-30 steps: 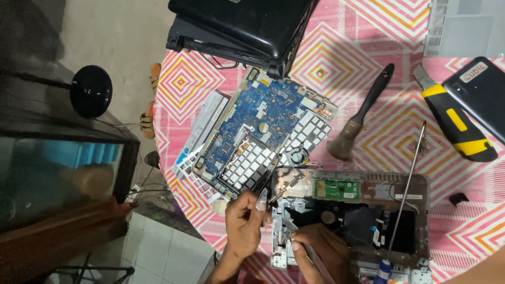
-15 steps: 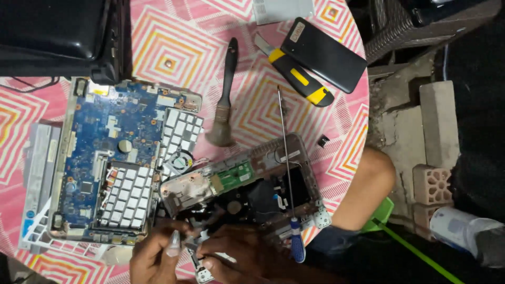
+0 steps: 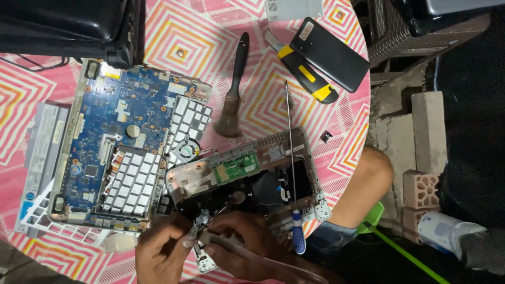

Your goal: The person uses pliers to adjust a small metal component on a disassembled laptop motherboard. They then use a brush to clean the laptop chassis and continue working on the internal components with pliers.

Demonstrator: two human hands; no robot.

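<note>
Metal hinge piece (image 3: pixel 202 260) at 6 o'clock: you're pinching it w/ both hands, left hand (image 3: pixel 160 252) and right hand (image 3: pixel 244 244) closed, probably over laptop base (image 3: pixel 273 158).

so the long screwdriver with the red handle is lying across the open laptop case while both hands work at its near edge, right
Not quite: the screwdriver has a blue handle, not red, as the head view shows. It does lie across the open laptop case, and the left hand and right hand work at its near edge.
</note>
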